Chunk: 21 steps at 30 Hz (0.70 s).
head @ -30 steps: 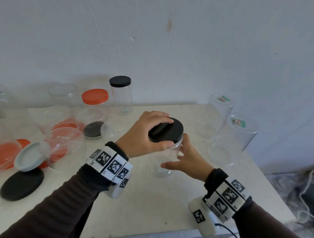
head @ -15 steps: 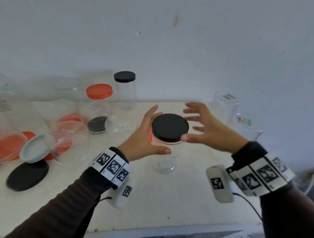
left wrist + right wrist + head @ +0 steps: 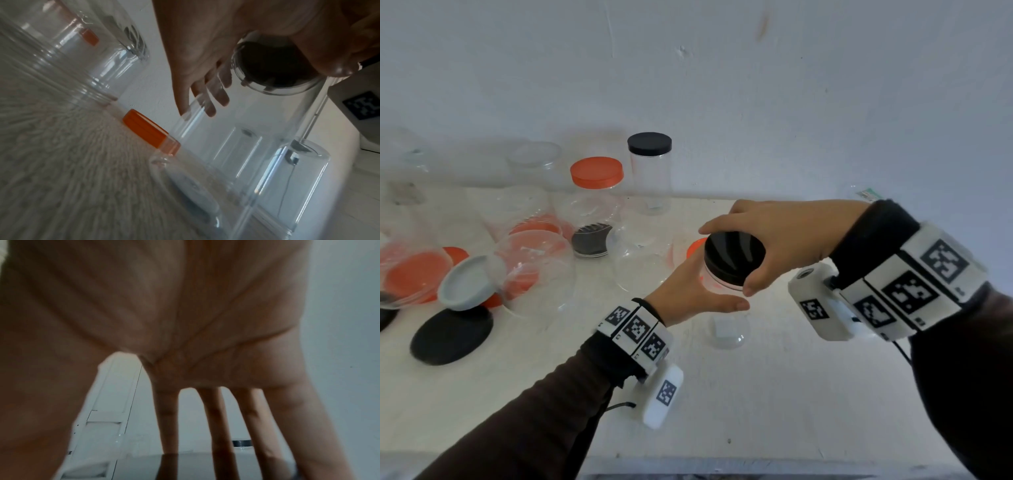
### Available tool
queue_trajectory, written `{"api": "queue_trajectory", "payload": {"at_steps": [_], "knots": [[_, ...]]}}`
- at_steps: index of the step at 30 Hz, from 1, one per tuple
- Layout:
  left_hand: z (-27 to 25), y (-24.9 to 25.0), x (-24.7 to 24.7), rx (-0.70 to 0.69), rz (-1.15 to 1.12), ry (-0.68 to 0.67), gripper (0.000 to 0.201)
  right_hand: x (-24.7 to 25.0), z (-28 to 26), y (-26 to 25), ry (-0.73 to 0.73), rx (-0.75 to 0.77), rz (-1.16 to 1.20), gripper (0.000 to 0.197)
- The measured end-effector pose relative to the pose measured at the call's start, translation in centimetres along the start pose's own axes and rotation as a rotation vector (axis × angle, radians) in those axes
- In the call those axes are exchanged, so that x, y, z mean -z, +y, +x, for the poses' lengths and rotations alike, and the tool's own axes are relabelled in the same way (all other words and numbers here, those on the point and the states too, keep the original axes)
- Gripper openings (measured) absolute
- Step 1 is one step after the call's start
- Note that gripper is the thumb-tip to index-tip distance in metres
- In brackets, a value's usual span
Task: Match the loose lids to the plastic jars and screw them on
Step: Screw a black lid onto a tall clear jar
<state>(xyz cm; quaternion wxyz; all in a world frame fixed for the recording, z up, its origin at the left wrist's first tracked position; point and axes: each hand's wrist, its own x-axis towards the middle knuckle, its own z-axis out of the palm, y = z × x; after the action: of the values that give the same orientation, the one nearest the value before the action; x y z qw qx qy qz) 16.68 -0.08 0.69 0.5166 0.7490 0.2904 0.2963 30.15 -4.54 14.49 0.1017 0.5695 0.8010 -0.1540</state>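
The right hand (image 3: 774, 240) grips the black lid (image 3: 732, 258) from above with curled fingers; the left hand (image 3: 688, 291) holds the clear jar (image 3: 722, 284) below it

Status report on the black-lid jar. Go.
Right hand grips black lid from above. Left hand holds clear jar upright on table. Lid sits on jar mouth; tightness cannot be told. Nothing in the way.

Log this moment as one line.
step: screwing lid | right hand: grips black lid | left hand: steadies jar | table
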Motion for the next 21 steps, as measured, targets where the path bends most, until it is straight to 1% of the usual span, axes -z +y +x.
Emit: {"api": "queue_trajectory", "payload": {"at_steps": [2, 5, 7, 12, 15, 19, 21], "knots": [[0.08, 0.0, 0.1, -0.003, 0.007, -0.008, 0.094, 0.18, 0.18, 0.09, -0.017, 0.004, -0.03, 0.085], [0.12, 0.17, 0.23, 0.003, 0.016, -0.014, 0.086, 0.36, 0.29, 0.24, -0.029, 0.017, -0.022, 0.086], [0.14, 0.26, 0.25, 0.004, 0.018, -0.017, 0.084, 0.45, 0.35, 0.26, -0.03, 0.012, -0.02, 0.085], [0.29, 0.12, 0.39, -0.001, 0.034, -0.032, 0.086, 0.38, 0.58, -0.17, 0.019, -0.003, -0.108, 0.075], [0.4, 0.08, 0.44, 0.007, 0.037, -0.043, 0.077, 0.57, 0.62, -0.38, 0.026, -0.007, -0.151, 0.073], [0.45, 0.06, 0.44, 0.001, 0.03, -0.056, 0.087, 0.83, 0.84, -0.56, 0.034, -0.031, -0.162, 0.072], [0.46, 0.08, 0.43, 0.0, 0.028, -0.058, 0.089, 0.86, 0.87, -0.57, 0.039, -0.048, -0.159, 0.073]]}}
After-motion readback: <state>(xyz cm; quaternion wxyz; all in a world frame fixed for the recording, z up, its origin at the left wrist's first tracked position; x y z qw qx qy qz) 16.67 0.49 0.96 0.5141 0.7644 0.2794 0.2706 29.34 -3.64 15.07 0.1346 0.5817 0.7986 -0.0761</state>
